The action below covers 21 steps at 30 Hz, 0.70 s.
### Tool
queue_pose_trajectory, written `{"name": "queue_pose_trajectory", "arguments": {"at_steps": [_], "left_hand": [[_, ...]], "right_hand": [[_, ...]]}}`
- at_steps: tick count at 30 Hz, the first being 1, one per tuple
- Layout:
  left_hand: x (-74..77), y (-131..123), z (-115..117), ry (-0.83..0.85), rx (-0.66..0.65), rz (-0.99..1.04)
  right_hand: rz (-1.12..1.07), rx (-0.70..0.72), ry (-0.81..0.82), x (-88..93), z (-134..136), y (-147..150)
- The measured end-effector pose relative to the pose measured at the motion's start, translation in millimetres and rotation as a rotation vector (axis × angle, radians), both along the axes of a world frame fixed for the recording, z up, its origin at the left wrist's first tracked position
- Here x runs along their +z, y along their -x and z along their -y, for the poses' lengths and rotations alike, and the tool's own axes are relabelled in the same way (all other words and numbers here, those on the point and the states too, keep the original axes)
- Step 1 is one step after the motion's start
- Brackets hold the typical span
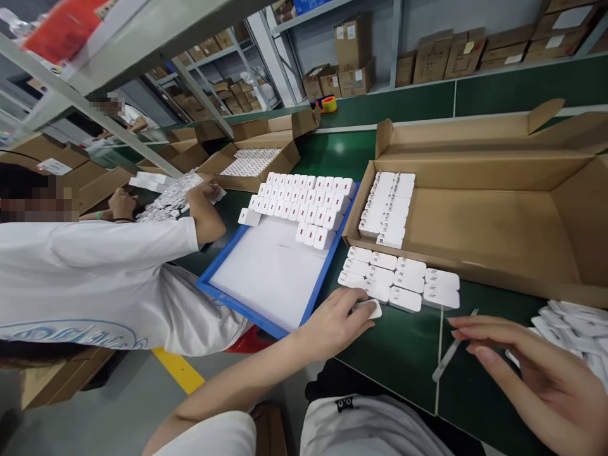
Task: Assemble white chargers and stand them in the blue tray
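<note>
My left hand [339, 322] has its fingers curled over a small white block [371, 309] at the table's front. Just beyond it, several similar white blocks [405, 299] lie in rows on the green table. On the right, my right hand [536, 373] hovers with thumb and fingers apart, nothing between them. Beside its fingertips lies a thin light-coloured tool [446, 362]. A pile of flat white pieces [572, 326] is partly hidden behind that hand. White blocks [389, 206] also stand in the left end of an open cardboard box [494, 228].
Left of the box is a blue-rimmed tray [228, 256] with upright white blocks [304, 196]. A person [95, 278] in a white shirt sits at the left, hands near small bagged parts [173, 196]. Another box [285, 161] stands behind. Shelves hold cartons [354, 41].
</note>
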<state>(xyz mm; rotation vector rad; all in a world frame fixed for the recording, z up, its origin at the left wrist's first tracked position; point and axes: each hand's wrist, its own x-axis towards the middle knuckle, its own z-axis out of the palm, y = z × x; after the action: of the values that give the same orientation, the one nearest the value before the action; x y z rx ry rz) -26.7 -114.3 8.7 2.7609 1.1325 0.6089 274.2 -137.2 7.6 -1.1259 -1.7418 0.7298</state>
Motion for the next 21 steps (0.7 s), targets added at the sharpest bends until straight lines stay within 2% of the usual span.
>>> {"name": "queue_pose_trajectory", "arguments": {"at_steps": [2,4,8,10,12,15,17,21], "left_hand": [[9.0,-1,1,0.111,-0.001,0.184],[21.0,-5,-2,0.336,0.063,0.425],[37.7,-29,-15,1.055,0.242,0.890],[38.8,-45,-21,1.387,0.256,1.052],[36.6,-60,-23,1.602,0.227,1.110],[31.4,-75,-24,1.741,0.156,1.028],[28.2,-78,-25,1.705,0.072,0.914],[21.9,-70,-31,1.573,-0.191,0.747]], "right_hand": [[0.081,0.057,0.027,1.1,0,-2],[0.135,0.108,0.017,4.7,2,-1],[0.240,0.258,-0.067,12.9,7,10],[0.244,0.303,-0.121,14.6,7,14],[0.200,0.287,-0.154,14.5,7,16],[0.104,0.229,-0.123,13.4,3,14],[0.052,0.223,-0.062,13.3,-1,12],[-0.010,0.284,0.077,14.6,-8,9]]}}
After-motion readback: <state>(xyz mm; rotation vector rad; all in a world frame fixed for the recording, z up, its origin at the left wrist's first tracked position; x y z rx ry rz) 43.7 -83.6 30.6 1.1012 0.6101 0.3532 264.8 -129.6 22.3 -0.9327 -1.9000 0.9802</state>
